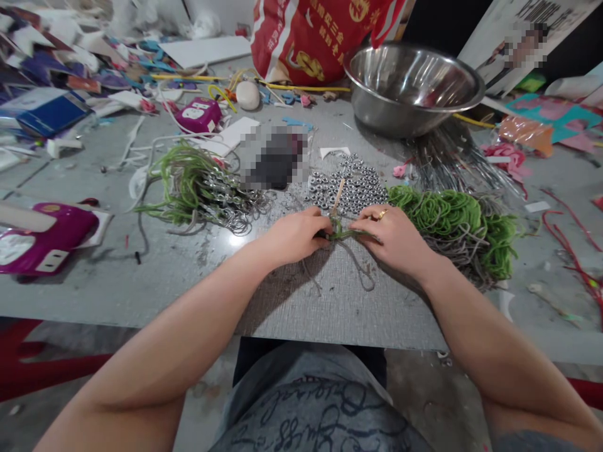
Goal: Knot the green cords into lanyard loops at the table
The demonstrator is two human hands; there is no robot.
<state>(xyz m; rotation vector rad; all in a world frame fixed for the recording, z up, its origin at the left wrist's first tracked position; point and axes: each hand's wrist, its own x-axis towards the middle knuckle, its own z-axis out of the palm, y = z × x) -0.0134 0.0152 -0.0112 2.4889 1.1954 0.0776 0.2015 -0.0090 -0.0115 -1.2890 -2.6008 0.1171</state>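
My left hand (304, 235) is closed on one end of a green and grey cord (347, 235), fingers pinched together. From the other side my right hand (389, 235), with a ring on one finger, grips the same cord. A thin wooden stick (338, 194) points up from between the hands. Loose grey cord ends hang onto the table below. Just beyond lies a spread of small silver metal rings (351, 185). To the right is a heap of green and grey cords (443, 216). On the left lies a bundle of green cords with metal hardware (202, 185).
A steel bowl (409, 88) stands behind the rings beside a red bag (306, 44). Purple devices (61, 238) with white parts sit at left. Scraps and a blue box (47, 113) crowd the far left; red cords (570, 251) lie at right.
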